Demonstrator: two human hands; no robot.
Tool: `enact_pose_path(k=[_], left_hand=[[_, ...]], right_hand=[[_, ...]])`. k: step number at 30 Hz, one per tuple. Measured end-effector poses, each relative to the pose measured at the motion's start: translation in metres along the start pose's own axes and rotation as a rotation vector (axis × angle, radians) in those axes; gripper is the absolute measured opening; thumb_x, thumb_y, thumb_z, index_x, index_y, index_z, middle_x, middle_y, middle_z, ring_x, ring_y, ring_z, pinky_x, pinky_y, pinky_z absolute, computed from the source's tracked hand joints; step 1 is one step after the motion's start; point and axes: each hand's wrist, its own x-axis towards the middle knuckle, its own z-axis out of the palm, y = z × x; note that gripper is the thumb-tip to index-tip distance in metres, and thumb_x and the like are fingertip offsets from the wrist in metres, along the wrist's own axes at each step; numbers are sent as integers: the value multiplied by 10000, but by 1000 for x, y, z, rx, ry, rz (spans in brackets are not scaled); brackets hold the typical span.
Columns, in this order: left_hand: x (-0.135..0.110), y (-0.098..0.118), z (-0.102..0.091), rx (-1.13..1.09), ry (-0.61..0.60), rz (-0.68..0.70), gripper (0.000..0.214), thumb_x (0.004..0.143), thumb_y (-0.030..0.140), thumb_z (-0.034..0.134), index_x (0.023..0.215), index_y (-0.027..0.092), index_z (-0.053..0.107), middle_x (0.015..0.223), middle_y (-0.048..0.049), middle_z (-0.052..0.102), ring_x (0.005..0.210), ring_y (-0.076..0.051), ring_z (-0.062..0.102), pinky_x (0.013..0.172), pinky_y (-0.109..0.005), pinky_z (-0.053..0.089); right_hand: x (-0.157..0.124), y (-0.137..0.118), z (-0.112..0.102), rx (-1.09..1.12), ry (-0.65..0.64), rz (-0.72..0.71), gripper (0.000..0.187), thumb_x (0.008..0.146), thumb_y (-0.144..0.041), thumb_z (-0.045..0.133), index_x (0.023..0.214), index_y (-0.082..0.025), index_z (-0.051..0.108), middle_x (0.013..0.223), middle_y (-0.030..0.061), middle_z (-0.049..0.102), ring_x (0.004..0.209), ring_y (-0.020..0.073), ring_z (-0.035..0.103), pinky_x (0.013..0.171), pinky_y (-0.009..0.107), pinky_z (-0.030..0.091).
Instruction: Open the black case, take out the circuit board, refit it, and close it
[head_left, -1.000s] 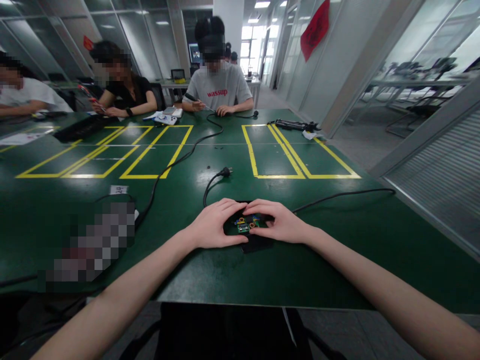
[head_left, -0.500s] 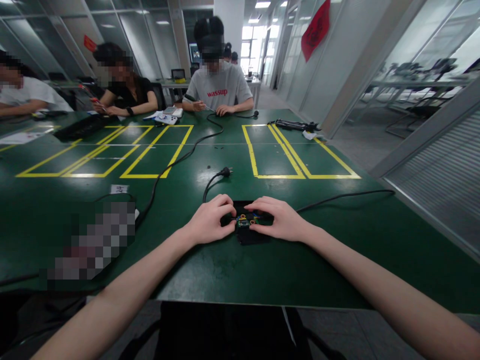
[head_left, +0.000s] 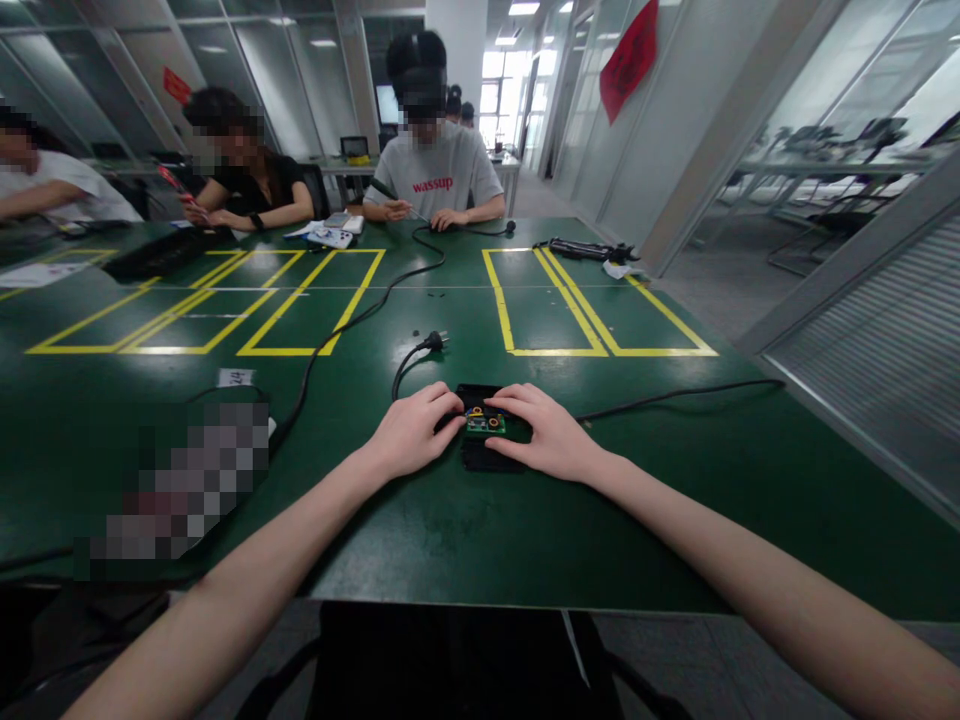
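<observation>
A small green circuit board [head_left: 486, 424] with copper-coloured ring coils sits between my two hands above the tabletop. My left hand [head_left: 417, 430] pinches its left end with thumb and fingers. Around its right end, the thumb and fingers of my right hand [head_left: 553, 432] are curled, gripping it from that side. Black casing [head_left: 491, 458] shows below and behind the board; whether it is one piece or two I cannot tell. A black cord [head_left: 679, 391] runs off to the right from beside my right hand. Beyond my left hand lies a black power plug [head_left: 433, 342] on a short cord.
The green table [head_left: 390, 540] bears yellow tape outlines [head_left: 277, 351]. A pixelated object [head_left: 202, 480] lies at the left near a label marked 24 [head_left: 236, 377]. A long cable [head_left: 367, 313] crosses the table. A folded black tripod-like object [head_left: 589, 249] lies far right. Several people sit opposite.
Both hands have shifted slightly left and away with the board and casing. The board's coils show more plainly. The plug has slid a little left.
</observation>
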Motion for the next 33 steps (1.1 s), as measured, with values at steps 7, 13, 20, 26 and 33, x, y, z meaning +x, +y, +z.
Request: enact_pose_path(k=[7, 13, 20, 26, 33], left_hand=[[1, -4, -2, -25, -22, -48, 176, 1030, 333, 529, 1059, 217, 659, 1004, -21, 752, 794, -175, 700, 723, -279, 529], [0, -3, -3, -63, -27, -100, 268, 990, 350, 576, 1206, 219, 665, 961, -23, 770, 781, -190, 722, 704, -291, 550], [0, -7, 1, -69, -34, -54, 282, 1020, 364, 536, 1211, 228, 692, 1081, -38, 773, 890, -195, 739, 811, -306, 578], [1, -9, 1, -41, -47, -38, 287, 1037, 356, 522, 1223, 224, 697, 1117, -44, 760, 953, -206, 732, 842, -314, 573], [1, -8, -2, -88, 9, -13, 267, 1033, 338, 532, 1221, 228, 686, 1080, -37, 752, 895, -185, 722, 838, -308, 576]], right_hand=[[-3, 7, -14, 38, 15, 45, 380, 963, -344, 610, 1322, -222, 633, 1270, 120, 638, 1003, 251, 684, 914, 452, 599], [-6, 13, -23, 78, -59, 33, 578, 872, -455, 744, 1386, -242, 589, 1305, 126, 601, 998, 258, 675, 896, 450, 600], [-2, 8, -7, 50, -32, -5, 631, 833, -461, 792, 1400, -259, 605, 1323, 136, 617, 1199, 327, 632, 1048, 543, 524], [6, 9, -3, 28, -22, 5, 596, 850, -489, 782, 1365, -234, 624, 1259, 139, 658, 1157, 320, 637, 1021, 542, 539], [3, 11, -15, 40, -16, 4, 531, 915, -477, 699, 1382, -243, 602, 1327, 130, 621, 1130, 291, 663, 984, 494, 576]])
